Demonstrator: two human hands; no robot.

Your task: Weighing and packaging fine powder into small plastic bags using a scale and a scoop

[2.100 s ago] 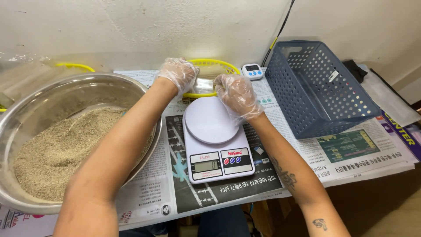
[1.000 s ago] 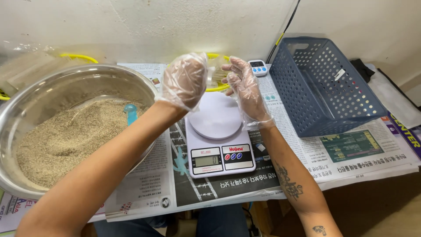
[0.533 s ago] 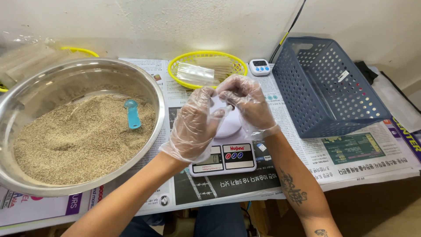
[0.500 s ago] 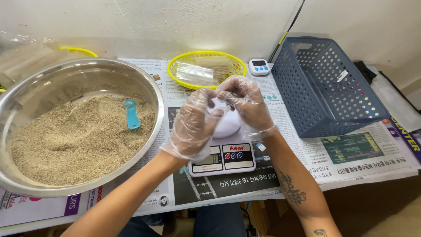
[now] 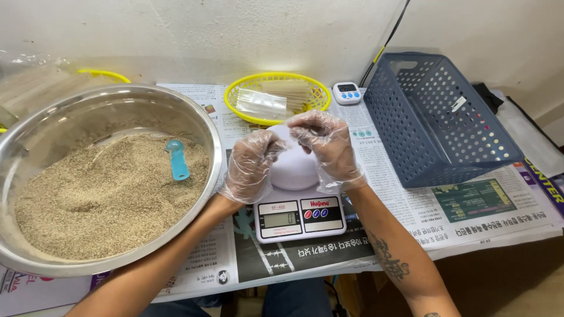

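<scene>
**Newspaper-covered table, gloved hands over a kitchen scale**

Newspaper sheets (image 5: 405, 217) cover the whole tabletop, which is pushed against a scuffed, off-white plaster wall (image 5: 235, 35). A black cable and a yellow one run down that wall behind the blue perforated plastic basket (image 5: 437, 117), which sits tilted at the right end of the table. Just left of it lies a small white digital timer (image 5: 346, 93), and beside that a yellow plastic mesh tray (image 5: 276, 97) holding clear little bags. A large steel mixing bowl (image 5: 106, 176) fills the left side, heaped with tan grain, a small blue scoop (image 5: 176, 159) lying on top of it. Crumpled clear plastic sits behind the bowl in the corner.

At the front centre stands a white digital kitchen scale (image 5: 296, 202), its round platform partly hidden by the hands. Both wear thin transparent gloves. The left hand (image 5: 249, 167) and the right hand (image 5: 329, 147) hover together just above the platform, fingers curled inward with the tips nearly meeting, seemingly pinching something clear between them; whether it is a small bag or just loose glove film I cannot tell.
</scene>
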